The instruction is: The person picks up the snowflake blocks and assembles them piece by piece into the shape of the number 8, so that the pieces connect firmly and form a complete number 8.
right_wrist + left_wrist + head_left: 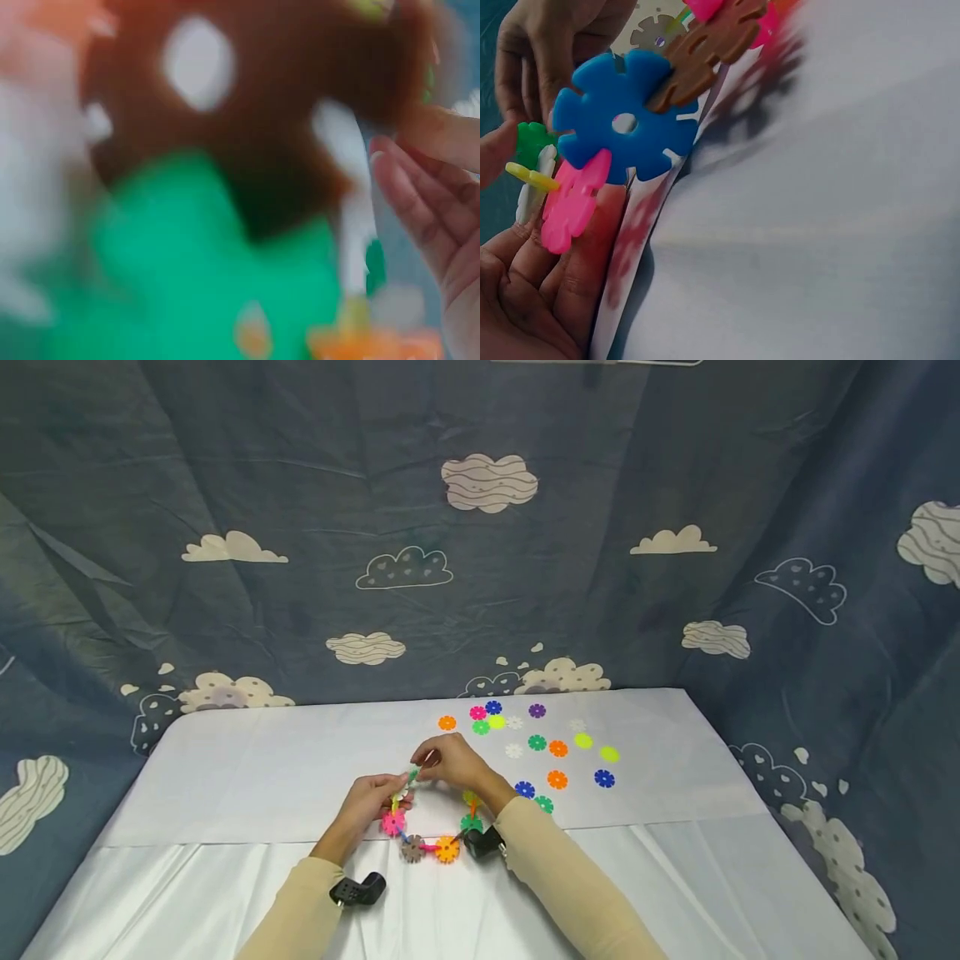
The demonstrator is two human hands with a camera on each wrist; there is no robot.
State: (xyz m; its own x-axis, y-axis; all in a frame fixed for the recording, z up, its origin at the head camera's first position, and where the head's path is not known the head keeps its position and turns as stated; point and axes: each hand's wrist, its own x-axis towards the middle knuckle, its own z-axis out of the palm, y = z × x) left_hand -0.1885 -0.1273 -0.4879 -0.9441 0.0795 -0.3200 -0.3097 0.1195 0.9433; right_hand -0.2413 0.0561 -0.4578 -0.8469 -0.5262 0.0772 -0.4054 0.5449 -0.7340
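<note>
A chain of interlocked plastic snowflake discs hangs in a loop between the hands and the forearms. In the head view it runs through a pink disc (393, 822), a grey-brown disc (412, 848), an orange disc (447, 849) and a green disc (471, 824). My left hand (369, 800) holds the chain's left end, where green, white and yellow discs meet. There my right hand (456, 762) pinches a dark brown disc (430, 758) beside the small green one. A blue disc (607, 142) fills the left wrist view's middle. Blur softens the right wrist view.
Loose snowflake discs lie on the white table (255, 777) beyond and right of the hands, among them a purple disc (537, 712) and a blue disc (604, 778). A dark cloud-printed curtain (300, 510) hangs behind. Black wrist cameras sit under both sleeves.
</note>
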